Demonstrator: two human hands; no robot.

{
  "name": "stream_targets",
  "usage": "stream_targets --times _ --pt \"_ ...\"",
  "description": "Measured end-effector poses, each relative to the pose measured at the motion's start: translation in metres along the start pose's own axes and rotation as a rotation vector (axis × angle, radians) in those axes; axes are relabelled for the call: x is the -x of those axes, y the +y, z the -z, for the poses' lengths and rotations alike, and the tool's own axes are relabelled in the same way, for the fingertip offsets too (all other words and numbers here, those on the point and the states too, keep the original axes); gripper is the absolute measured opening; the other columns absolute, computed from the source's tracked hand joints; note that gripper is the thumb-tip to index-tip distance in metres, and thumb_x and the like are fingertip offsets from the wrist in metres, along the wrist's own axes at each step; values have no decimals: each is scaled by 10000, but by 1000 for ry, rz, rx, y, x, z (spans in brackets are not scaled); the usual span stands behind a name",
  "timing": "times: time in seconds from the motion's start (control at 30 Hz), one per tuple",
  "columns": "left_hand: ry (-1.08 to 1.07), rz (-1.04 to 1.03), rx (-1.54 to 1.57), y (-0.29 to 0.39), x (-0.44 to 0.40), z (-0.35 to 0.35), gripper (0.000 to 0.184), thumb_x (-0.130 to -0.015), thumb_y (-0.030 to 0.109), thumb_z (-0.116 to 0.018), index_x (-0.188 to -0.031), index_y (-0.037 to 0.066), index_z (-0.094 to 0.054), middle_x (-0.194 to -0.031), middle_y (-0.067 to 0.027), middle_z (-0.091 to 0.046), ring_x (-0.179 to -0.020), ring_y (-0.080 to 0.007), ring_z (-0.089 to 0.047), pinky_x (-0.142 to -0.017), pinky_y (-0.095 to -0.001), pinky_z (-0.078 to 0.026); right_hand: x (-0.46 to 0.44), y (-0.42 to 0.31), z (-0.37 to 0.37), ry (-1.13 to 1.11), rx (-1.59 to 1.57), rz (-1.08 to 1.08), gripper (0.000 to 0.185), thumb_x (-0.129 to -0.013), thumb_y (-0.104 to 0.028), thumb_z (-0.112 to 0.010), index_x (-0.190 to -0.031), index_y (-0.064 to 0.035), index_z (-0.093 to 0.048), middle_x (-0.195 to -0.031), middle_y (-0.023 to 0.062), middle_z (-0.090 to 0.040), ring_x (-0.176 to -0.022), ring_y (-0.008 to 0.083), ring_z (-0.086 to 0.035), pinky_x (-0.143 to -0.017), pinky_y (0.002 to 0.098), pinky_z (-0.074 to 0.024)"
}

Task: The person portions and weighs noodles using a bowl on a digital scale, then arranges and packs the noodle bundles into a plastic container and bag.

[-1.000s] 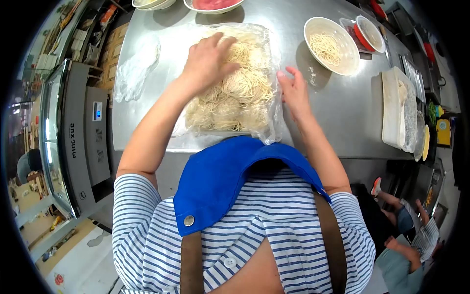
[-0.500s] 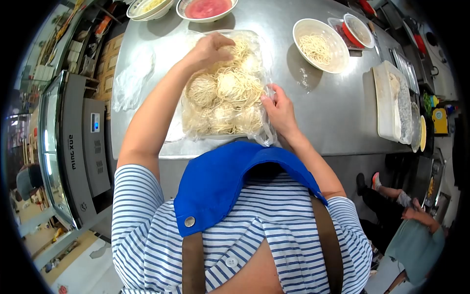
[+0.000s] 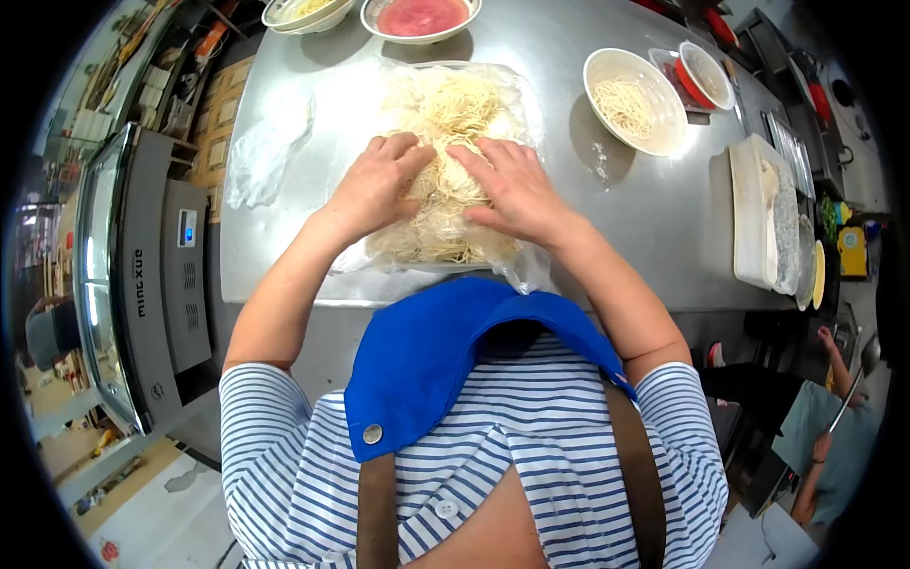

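Note:
Nests of thin pale noodles [image 3: 453, 102] lie in a tray lined with clear plastic film [image 3: 519, 95] on the metal table before me. My left hand [image 3: 377, 182] rests on the left middle of the noodles, thumb and fingers apart. Opposite it, my right hand [image 3: 512, 188] lies on the right middle with its fingers spread. Both touch the noodles, and a strip of strands shows between them. The nests under my palms are hidden. Loose film bunches at the tray's near right corner.
A white bowl with some noodles [image 3: 654, 123] stands to the right, beside a red-rimmed container [image 3: 697, 83]. Farther right is a white bin [image 3: 749, 223]. A bowl of pink contents [image 3: 417, 36] sits at the back. Crumpled plastic [image 3: 270, 156] lies left. Another person [image 3: 815, 427] is at lower right.
My left hand has come down from the far noodles to the middle left. My right hand has left the film at the tray's right edge and moved onto the noodles.

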State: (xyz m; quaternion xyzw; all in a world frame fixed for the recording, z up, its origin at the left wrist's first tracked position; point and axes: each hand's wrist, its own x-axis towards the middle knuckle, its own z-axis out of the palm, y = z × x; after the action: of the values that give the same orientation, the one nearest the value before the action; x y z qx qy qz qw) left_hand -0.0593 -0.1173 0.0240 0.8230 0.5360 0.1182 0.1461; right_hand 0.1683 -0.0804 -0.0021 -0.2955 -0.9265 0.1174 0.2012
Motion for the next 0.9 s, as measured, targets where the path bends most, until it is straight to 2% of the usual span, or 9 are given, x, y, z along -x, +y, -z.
stream_targets --times 0.1,0.27,0.3,0.33,0.43,0.53,0.7,0.8,0.9 --pt "-3 62 110 2 0 5 610 -620 38 -727 -1203 96 -558 -1253 -149 -480 -1149 -335 -467 -975 -397 -409 -9 -3 -3 -124 -19 -126 727 -652 -263 -727 -1310 -124 -449 -1192 148 -491 -1051 312 -475 -906 426 -377" --pt "232 102 244 6 -7 9 603 -601 97 -782 -1173 96 -590 -1220 -128 -495 -1113 -312 -494 -926 -381 -445 -5 -5 -12 124 45 -172 680 -643 -230 -706 -1277 -129 -482 -1151 148 -493 -971 306 -485 -854 421 -399" --pt "244 82 230 0 -10 1 610 -625 219 -796 -1180 83 -582 -1204 -158 -527 -1105 -329 -494 -918 -392 -436 -5 -6 -15 125 46 -171 680 -643 -230 -706 -1277 -129 -482 -1151 148 -493 -971 306 -485 -854 421 -399" --pt "245 81 230 -5 -13 -3 610 -625 219 -796 -1180 83 -582 -1204 -158 -527 -1105 -329 -494 -918 -392 -436 -5 -7 -18 123 69 -203 677 -651 -242 -709 -1278 -126 -482 -1156 155 -492 -992 315 -483 -871 429 -390" --pt "-52 180 10 -12 -34 12 620 -704 416 -741 -1197 74 -585 -1160 -168 -589 -1092 -317 -537 -890 -388 -445 -2 -3 -16 151 49 -199 669 -672 -270 -713 -1281 -115 -481 -1188 173 -483 -1051 332 -472 -912 445 -366" --pt "152 166 109 -22 -71 14 613 -709 430 -732 -1183 68 -590 -1131 -174 -596 -1040 -327 -566 -879 -401 -449 1 -4 -9 209 -20 -143 665 -695 -297 -712 -1283 -94 -479 -1243 191 -464 -1122 346 -452 -956 460 -334" --pt "32 -22 13 -30 -121 -17 477 -713 221 -735 -1140 47 -611 -1065 -172 -623 -986 -331 -597 -853 -370 -477 7 6 -16 290 -40 -119 628 -692 -296 -703 -1238 -61 -502 -1244 203 -453 -1152 335 -434 -966 464 -308" --pt "7 172 325 -35 -129 3 426 -712 132 -733 -1106 5 -632 -875 -108 -648 -785 -184 -602 -697 -311 -489 22 17 -12 433 -60 -155 521 -727 -267 -674 -1178 -42 -543 -1177 200 -510 -1114 336 -468 -952 450 -333" --pt "-21 250 557 -44 -127 24 417 -726 102 -728 -1123 20 -629 -905 -90 -636 -781 -154 -581 -687 -281 -479 43 46 -7 568 -139 -329 448 -778 -264 -648 -1138 -12 -563 -1099 155 -572 -1043 285 -526 -883 393 -408"
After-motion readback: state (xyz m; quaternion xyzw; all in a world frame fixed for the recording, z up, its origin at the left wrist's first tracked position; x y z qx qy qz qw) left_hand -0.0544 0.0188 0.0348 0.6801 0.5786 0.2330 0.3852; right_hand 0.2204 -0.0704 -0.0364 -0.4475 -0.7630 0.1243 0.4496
